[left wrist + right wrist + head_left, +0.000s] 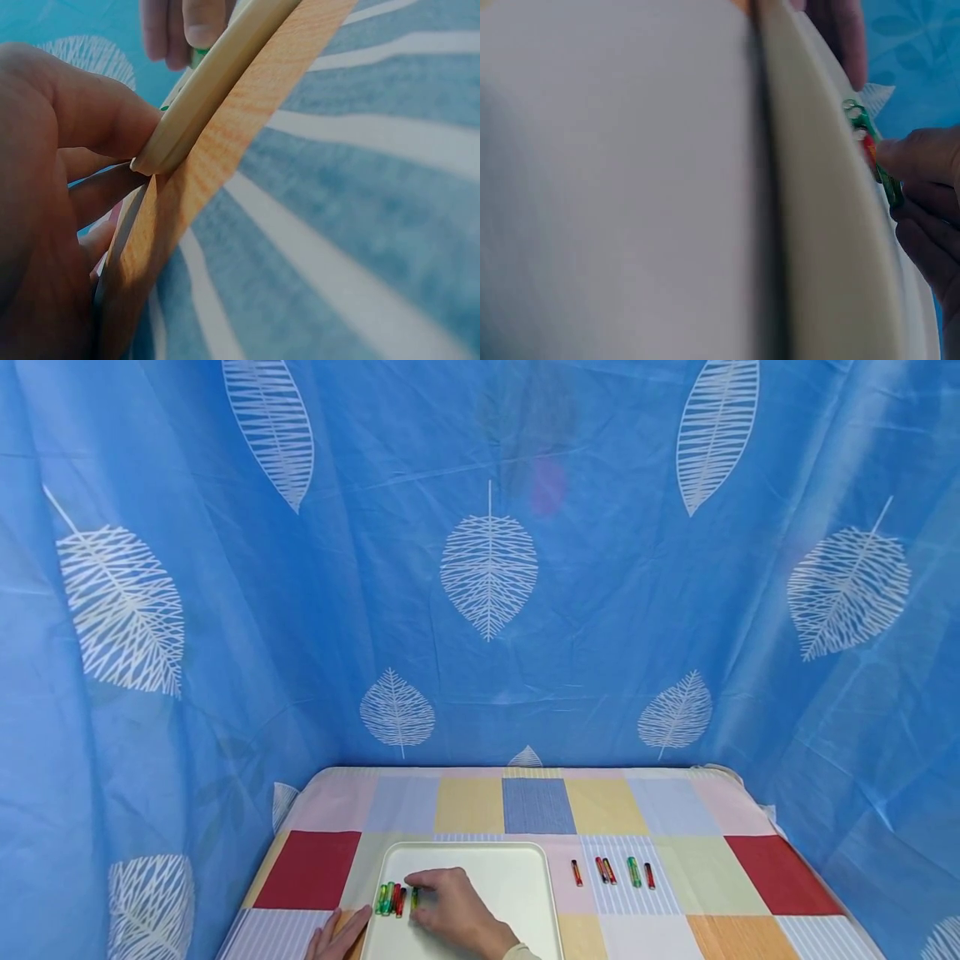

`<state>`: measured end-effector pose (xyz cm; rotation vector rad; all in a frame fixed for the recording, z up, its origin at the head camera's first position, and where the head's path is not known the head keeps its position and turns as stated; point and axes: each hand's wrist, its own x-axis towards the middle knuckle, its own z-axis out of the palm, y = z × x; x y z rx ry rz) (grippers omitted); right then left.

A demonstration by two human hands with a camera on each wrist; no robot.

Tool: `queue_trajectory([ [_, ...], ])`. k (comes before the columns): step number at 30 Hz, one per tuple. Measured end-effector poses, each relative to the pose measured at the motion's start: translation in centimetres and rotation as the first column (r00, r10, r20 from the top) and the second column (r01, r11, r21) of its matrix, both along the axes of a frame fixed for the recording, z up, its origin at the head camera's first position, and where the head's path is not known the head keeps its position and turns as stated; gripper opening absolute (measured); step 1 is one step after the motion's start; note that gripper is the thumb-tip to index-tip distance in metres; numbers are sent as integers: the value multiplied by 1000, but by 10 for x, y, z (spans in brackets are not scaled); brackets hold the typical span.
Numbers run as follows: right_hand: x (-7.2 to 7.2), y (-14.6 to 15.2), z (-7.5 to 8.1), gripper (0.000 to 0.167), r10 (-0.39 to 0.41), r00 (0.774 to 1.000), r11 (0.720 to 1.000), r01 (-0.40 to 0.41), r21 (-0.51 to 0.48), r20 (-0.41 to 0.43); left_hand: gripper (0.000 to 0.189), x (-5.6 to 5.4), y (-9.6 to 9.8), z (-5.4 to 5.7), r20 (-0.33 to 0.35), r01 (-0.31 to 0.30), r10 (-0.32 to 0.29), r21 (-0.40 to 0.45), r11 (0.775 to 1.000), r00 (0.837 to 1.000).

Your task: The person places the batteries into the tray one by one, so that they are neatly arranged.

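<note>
"Colour of the battery (414,898) in the right hand (457,906)?"

"Green. The thumb and fingers pinch it over the left part of the white tray (517,893)."

"Is it touching the tray floor?"

"I can't tell; the hand covers part of it."

"What lies beside it?"

"A tight row, just inside the tray's left edge. The green batteries (386,898) are on the left, and the red batteries (399,902) come next, on the side nearer the right hand. They lie side by side, lengthwise to the person."

"And the left hand (337,937), is it busy?"

"It's at the tray's left edge. From the left wrist you can see it grip the rim, one digit against the top and another tucked below."

"Any more batteries outside the tray?"

"Five, off to its right on the patchwork cloth (783,874). First a lone red one (577,872), then a red pair (606,870) lying close together, then a thicker green one (634,872), and another red one (649,876) at the far right."

"Does the pair touch?"

"Too small to say."

"What's behind the table?"

"A blue curtain (490,693) printed with white leaves; it hangs along both sides too."
</note>
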<state>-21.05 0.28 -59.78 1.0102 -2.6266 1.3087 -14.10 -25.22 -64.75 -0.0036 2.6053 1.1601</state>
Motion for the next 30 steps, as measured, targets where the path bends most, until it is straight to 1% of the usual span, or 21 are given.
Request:
queue_trajectory([
  [3,1,-4,-2,40,-15,998,999,18,42,-65,111,-1,-1,0,4,3,-3,17,1000,1000],
  [7,2,-8,-1,40,-27,994,998,33,59,-108,110,-1,-1,2,10,7,-7,16,1000,1000],
  [13,2,-12,0,39,-20,994,996,29,82,-104,110,-2,-1,2,12,7,-7,12,1000,1000],
  [20,2,-13,-1,39,-11,998,997,16,80,-57,104,-1,-1,1,-2,6,-6,27,1000,1000],
  [26,1,-12,-4,39,-2,994,996,11,86,-108,108,-2,-2,0,3,7,-7,13,1000,1000],
  [30,1,-6,-3,39,-7,995,997,15,82,-104,111,-4,-2,-3,9,10,-10,-3,1000,1000],
])
